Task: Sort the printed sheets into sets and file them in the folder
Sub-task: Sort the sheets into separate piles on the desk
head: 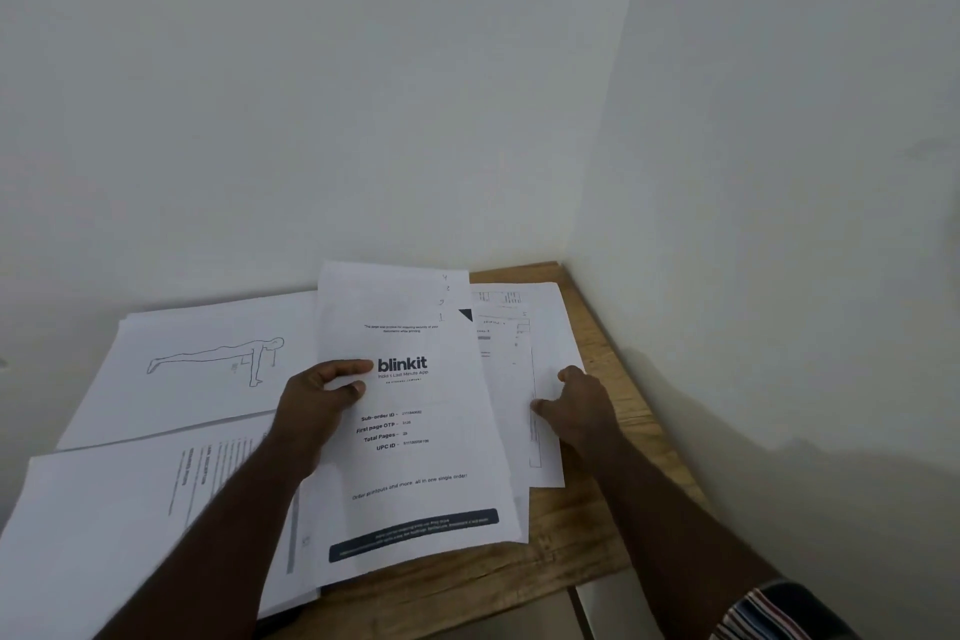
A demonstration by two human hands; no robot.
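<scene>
Wooden table in a corner of white walls.

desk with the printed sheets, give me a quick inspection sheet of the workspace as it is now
surface: wooden table set in a wall corner, mostly covered by paper.
job's things: blinkit cover sheet on top at centre; plank drawing sheet at the back left; form sheets at the front left; table sheets on the right. No folder seen.
clutter: nothing seen.
hands: left hand pinches the blinkit cover sheet's left edge; right hand rests on the table sheets, fingers curled at their edge.
cables: nothing seen.
surroundings: plain white walls; striped cloth at the bottom right.
</scene>
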